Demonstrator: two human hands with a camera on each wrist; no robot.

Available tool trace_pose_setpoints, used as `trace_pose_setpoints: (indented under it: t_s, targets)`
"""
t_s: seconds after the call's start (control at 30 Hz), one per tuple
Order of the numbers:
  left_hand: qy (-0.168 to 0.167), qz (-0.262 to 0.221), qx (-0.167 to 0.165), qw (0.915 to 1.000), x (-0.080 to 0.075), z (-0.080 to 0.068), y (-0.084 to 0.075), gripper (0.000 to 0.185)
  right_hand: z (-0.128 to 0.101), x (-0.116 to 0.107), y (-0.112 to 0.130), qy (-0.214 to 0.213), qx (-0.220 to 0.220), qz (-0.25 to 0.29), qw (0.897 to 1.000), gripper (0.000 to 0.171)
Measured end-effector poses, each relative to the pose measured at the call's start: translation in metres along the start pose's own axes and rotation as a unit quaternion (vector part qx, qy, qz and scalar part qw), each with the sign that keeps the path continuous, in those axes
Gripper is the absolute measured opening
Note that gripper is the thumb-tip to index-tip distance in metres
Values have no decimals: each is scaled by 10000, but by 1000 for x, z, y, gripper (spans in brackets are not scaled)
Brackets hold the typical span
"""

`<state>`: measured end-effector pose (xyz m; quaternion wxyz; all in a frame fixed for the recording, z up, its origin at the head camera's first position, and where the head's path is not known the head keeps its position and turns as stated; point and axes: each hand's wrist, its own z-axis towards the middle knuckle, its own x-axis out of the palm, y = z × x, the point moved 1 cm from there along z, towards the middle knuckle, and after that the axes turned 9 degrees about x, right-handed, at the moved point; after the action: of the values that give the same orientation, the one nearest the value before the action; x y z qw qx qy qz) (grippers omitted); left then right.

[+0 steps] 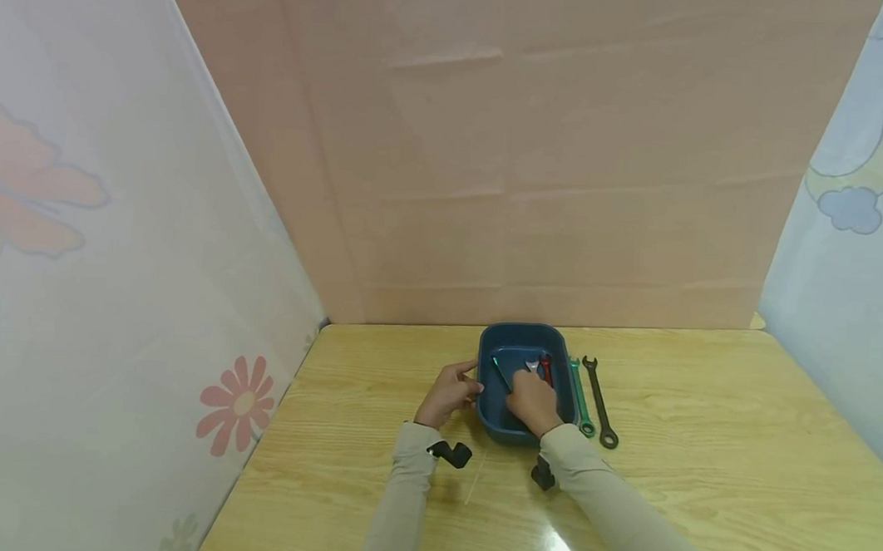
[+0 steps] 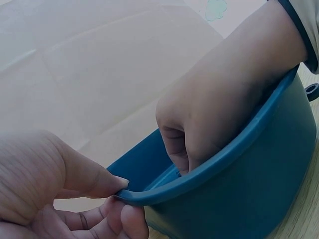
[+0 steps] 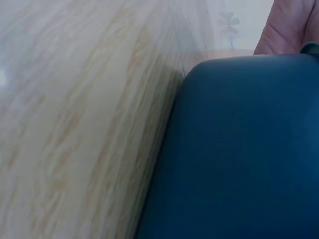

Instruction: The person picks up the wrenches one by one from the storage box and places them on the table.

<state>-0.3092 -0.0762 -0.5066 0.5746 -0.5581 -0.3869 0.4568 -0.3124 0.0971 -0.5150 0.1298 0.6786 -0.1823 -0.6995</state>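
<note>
A blue plastic bin (image 1: pixel 520 437) stands on the table. At its left side my left hand (image 1: pixel 448 392) pinches the rim between thumb and fingers, seen close in the left wrist view. My right hand (image 1: pixel 535 403) reaches down inside with curled fingers, gripping a thin green wrench (image 1: pixel 501 374) whose far end points up and left; the gripped part is hidden by the hand. Beyond the knuckles, the silver head of a wrench (image 1: pixel 532 366) and a red wrench (image 1: pixel 546 369) lie in the bin. The right wrist view mostly shows the bin's outer wall (image 3: pixel 239 149).
Right of the bin, a green combination wrench (image 1: pixel 581 397) and a longer black one (image 1: pixel 600 402) lie side by side on the wooden table (image 1: pixel 703 422). A brown paper-like backdrop (image 1: pixel 552 173) rises behind the table, with a patterned sheet (image 1: pixel 150 252) at the left.
</note>
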Motion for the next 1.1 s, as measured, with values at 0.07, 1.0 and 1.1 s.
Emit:
trace_pose_setpoints:
  t_s: [0.07,1.0,1.1]
  targets:
    - [8,-5,9,10000,0,0,0,62,-1,-1,1,25,-58,-48,10000,19]
    - [23,-46,-54,10000,1,0,1,62,-3,-11,-4,-221,-496,879,9946,45]
    - [17,-44,-50,10000,1,1,1,62,-4,-15,-4,-353,-615,954,9929,46]
